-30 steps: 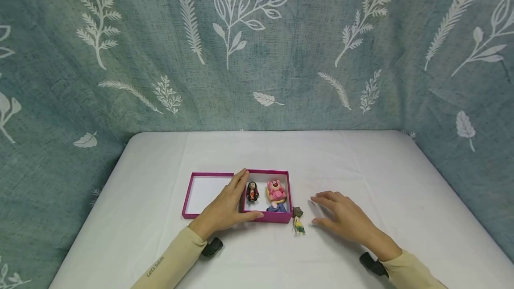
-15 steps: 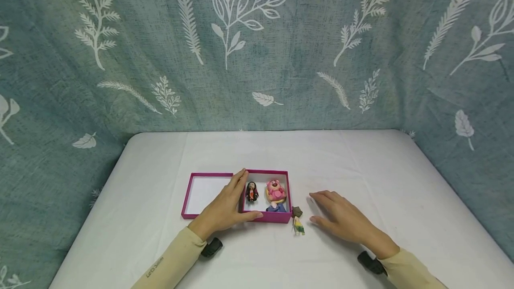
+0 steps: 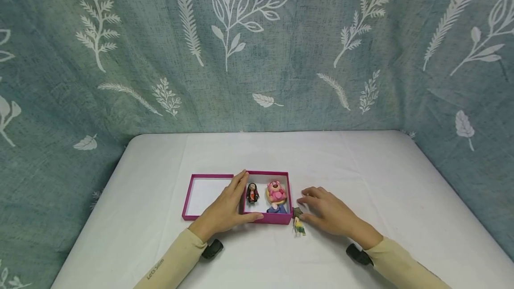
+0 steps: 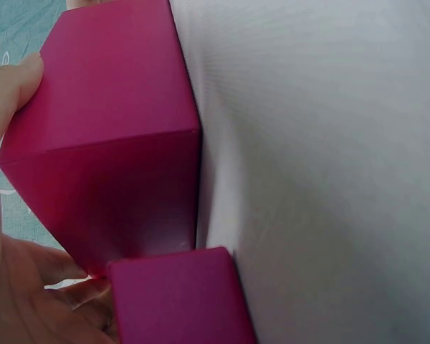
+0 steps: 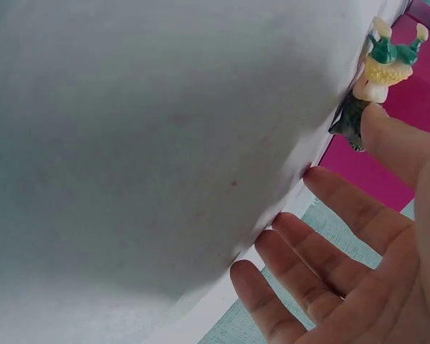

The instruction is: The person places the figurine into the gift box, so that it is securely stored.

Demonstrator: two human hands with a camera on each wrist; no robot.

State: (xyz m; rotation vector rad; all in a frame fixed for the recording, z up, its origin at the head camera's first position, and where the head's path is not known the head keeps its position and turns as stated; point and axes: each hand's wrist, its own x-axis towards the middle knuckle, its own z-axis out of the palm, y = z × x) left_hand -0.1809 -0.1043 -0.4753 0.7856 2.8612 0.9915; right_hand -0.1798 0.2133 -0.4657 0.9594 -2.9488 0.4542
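Note:
My left hand holds the open magenta box, thumb along its front wall and fingers at its left side. Inside the box lie a small black-haired doll figurine, a pink bear figurine and, partly hidden below the bear, something blue. A small figurine in yellow and green with a dark grey head lies on the table by the box's right front corner. Over it comes my right hand, fingers spread and loosely bent. In the right wrist view the thumb is at the figurine's head.
A shallow magenta-rimmed lid with a white inside lies left of the box, partly covered by my left hand. The white cloth-covered table ends at a green leaf-patterned curtain behind and at both sides.
My right hand has moved left, from beside the yellow and green figurine to right up against it. The left hand and the box stay where they were.

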